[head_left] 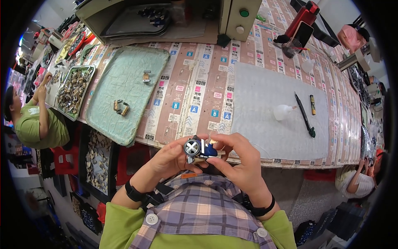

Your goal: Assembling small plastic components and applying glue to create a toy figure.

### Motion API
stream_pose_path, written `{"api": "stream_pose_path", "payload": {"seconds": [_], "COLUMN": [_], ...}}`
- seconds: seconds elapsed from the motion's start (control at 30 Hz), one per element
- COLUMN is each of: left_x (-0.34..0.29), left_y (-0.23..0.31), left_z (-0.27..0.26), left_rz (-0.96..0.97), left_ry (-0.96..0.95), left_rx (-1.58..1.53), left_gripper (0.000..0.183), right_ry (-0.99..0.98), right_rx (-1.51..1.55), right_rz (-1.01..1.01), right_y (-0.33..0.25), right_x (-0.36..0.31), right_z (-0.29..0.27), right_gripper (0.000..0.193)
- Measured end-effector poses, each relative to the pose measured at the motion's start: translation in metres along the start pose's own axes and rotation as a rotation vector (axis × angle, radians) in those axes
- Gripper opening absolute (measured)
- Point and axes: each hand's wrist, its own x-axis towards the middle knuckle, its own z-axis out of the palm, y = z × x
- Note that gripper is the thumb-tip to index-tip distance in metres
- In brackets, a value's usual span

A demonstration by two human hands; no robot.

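A small blue-and-silver part [198, 149] is being gripped by both the left hand [172, 157] and right hand [240, 159] above the surface's [195, 95] near edge; few finished pieces [121, 107] are lying on the green tray [124, 83].

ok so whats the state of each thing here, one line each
left hand: closed on the small metal part
right hand: pinching the same part
small metal part: held up off the table, round cross-marked end toward the camera
green tray: nearly bare, two small parts on it
metal tray: heaped with parts
black pen: lying flat
white squeeze bottle: on its side
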Motion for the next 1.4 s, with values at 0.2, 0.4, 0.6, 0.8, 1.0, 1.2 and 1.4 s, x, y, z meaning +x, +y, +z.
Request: {"api": "stream_pose_path", "payload": {"seconds": [0.2,0.4,0.6,0.8,1.0,1.2,1.4], "left_x": [0.001,-0.002,-0.003,-0.005,-0.002,-0.006,-0.007], "left_y": [0.01,0.021,0.021,0.009,0.004,0.004,0.0], "left_z": [0.006,0.014,0.022,0.019,0.018,0.013,0.013], "left_rz": [-0.026,-0.021,0.438,0.606,0.56,0.364,0.296], "left_ry": [-0.009,0.015,0.07,0.097,0.047,0.069,0.089], "left_rx": [0.116,0.288,0.988,1.191,1.034,0.814,0.696], "left_gripper": [0.068,0.064,0.077,0.078,0.081,0.075,0.072], "right_ry": [-0.006,-0.037,0.018,-0.035,-0.089,-0.134,-0.137], "right_rx": [-0.113,-0.125,0.077,0.49,0.509,0.465,0.506], "right_rz": [-0.091,-0.097,0.061,0.3,0.28,0.24,0.256], "right_y": [-0.002,0.004,0.013,0.01,0.017,0.02,0.019], "right_x": [-0.002,-0.002,-0.005,-0.005,-0.005,-0.004,-0.005], "right_z": [0.0,-0.004,-0.003,-0.001,-0.007,-0.01,-0.01], "right_gripper": [0.038,0.041,0.047,0.047,0.044,0.043,0.044]}}
